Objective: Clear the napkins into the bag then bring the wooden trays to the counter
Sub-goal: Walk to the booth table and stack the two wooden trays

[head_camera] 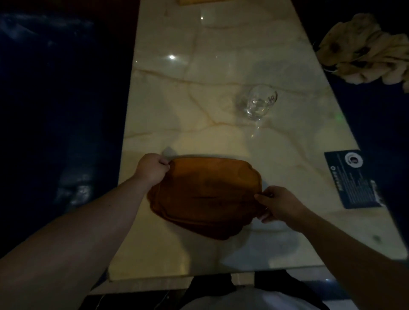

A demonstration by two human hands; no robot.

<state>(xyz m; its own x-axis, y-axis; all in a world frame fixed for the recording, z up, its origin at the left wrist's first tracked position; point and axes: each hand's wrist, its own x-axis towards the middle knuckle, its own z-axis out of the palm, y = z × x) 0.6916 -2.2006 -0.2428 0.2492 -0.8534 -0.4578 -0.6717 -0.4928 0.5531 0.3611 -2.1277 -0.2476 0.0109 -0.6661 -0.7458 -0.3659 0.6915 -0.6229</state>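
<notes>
An orange-brown cloth napkin [205, 194] is spread over the near part of the marble table [199, 77], covering most of a white plate [272, 228] whose rim shows at the right. My left hand [151, 169] pinches the napkin's far left corner. My right hand [278, 204] pinches its right edge. A sliver of a wooden tray [194, 1] shows at the table's far end. No bag is in view.
A clear stemmed glass [259, 103] stands just beyond the napkin, right of centre. A dark printed card [352, 179] lies at the right table edge. A heap of crumpled pale cloth [367, 51] sits off the table at the upper right. Dark blue seating flanks both sides.
</notes>
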